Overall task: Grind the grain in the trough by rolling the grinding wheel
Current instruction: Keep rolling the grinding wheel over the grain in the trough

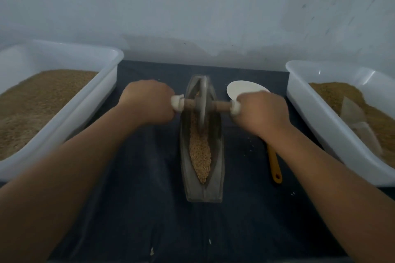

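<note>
Grinding wheel (202, 104) upright in far half of trough (202, 190), on grain (199, 151); left hand (149, 100), right hand (261, 111) each grip axle end (220, 105); press evenly, keep axle level, roll full length

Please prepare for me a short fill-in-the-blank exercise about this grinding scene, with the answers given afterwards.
1. The grinding wheel stands in the ____ half of the trough, away from the person.
2. The left hand and right hand grip its handle; the white plate is partly hidden behind the ____ one.
3. The left bin and right bin make ____ white bins with brown contents.
Answers: far; right; two.
</note>
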Tool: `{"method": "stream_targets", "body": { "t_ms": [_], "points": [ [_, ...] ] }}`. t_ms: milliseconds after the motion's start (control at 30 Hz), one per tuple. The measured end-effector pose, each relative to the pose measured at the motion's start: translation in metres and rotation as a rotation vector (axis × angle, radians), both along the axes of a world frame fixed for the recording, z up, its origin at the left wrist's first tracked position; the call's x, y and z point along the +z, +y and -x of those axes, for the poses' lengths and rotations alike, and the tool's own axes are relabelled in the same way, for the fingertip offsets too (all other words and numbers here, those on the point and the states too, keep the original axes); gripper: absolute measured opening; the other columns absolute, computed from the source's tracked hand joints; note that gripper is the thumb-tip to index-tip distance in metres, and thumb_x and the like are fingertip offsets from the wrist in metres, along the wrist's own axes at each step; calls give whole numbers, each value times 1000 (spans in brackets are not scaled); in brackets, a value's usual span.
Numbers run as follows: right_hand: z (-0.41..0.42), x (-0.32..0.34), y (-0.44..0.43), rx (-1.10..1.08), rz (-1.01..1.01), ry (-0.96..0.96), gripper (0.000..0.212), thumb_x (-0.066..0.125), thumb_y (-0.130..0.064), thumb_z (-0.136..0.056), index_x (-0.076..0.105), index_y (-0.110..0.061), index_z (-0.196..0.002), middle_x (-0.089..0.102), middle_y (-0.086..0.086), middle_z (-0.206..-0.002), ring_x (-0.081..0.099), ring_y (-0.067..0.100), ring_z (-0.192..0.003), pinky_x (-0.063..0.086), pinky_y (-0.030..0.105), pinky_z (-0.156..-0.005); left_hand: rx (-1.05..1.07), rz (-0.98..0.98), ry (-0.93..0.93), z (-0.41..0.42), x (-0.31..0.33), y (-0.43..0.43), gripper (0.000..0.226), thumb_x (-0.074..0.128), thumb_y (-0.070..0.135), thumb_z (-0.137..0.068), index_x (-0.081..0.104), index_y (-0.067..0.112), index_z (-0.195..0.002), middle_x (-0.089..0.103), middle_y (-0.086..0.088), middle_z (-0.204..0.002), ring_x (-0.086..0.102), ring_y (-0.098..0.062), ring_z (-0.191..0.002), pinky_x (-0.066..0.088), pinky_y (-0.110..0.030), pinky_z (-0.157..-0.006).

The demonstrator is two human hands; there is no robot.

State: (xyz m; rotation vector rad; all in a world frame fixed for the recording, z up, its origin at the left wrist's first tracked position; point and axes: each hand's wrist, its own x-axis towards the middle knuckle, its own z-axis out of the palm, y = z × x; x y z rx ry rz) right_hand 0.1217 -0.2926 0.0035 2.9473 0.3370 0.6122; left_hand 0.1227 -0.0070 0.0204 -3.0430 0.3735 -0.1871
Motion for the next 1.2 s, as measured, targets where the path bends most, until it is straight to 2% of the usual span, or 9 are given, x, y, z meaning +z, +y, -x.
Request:
{"method": "stream_targets", "body": {
  "t_ms": [167, 367, 467, 633, 800, 900, 1000, 1133, 1200],
  "points": [
    [-25, 12, 6, -32, 30, 120, 18, 51, -36, -78, 52, -22, -67, 55, -5, -61, 50, 16, -54, 29, 25, -50, 30, 24, 36, -10, 5, -6, 17, 55, 43, -74, 62, 27, -74, 63, 7, -75, 59, -19, -68, 43, -31, -60],
    [59, 7, -19, 80, 0, 266, 32, 43, -60, -62, 56, -30, -59, 54, -11, -49, 49, 2, -43, 29, 23, -42, -116, -8, 29, 66, -10, 20, 22, 54, 55, -75, 56, 34, -70, 56, 13, -60, 51, -4, -55, 33, -25, -49],
    [54, 9, -17, 67, 21, 295, 33, 44, -60, -64, 56, -29, -60, 55, -10, -51, 52, 5, -47, 33, 25, -44, -85, -25, 20, 62, -13, 18, 18, 53, 53, -74, 56, 35, -72, 55, 13, -62, 51, -5, -56, 32, -25, -49],
    [-6, 11, 6, 4, 15, 3, 27, 54, -39, -80, 49, -21, -60, 50, -5, -55, 45, 15, -48, 26, 23, -48, 52, 29, -9, 1, -7, 2, 22, 55, 48, -78, 57, 27, -71, 59, 9, -72, 56, -18, -66, 41, -31, -59],
    [-12, 2, 4, -50, -10, 82, 24, 48, -42, -83, 50, -22, -70, 55, -4, -64, 52, 18, -57, 31, 26, -50, -1, -51, -32, -6, 7, -6, 18, 53, 45, -74, 57, 27, -71, 59, 9, -72, 50, -14, -61, 40, -29, -58],
    [29, -10, -12, -14, -59, 212, 33, 54, -60, -82, 57, -30, -67, 57, -10, -59, 54, 8, -55, 36, 27, -48, -108, -56, 93, 23, 5, 6, 11, 59, 43, -72, 59, 31, -73, 60, 11, -68, 54, -8, -61, 45, -29, -58],
    [62, -7, -21, 54, -97, 248, 16, 45, -65, -71, 55, -59, -81, 52, -13, -51, 48, 1, -45, 29, 24, -43, -175, -64, 165, 42, 2, 14, 12, 56, 46, -67, 58, 35, -71, 58, 13, -64, 53, -2, -59, 36, -24, -51],
    [37, -9, -10, -17, -54, 150, 40, 43, -63, -79, 56, -29, -64, 53, -9, -55, 51, 11, -51, 38, 27, -48, -120, -53, 115, 17, 1, 8, 11, 57, 44, -71, 58, 33, -72, 60, 12, -71, 55, -9, -63, 39, -28, -55],
    [8, -3, 2, -55, -35, 36, 38, 48, -54, -88, 52, -23, -66, 52, -6, -60, 51, 18, -56, 39, 29, -53, -44, -28, 102, -6, 5, 2, 13, 58, 43, -74, 60, 30, -74, 61, 10, -77, 60, -18, -71, 46, -33, -64]
  ]
}}
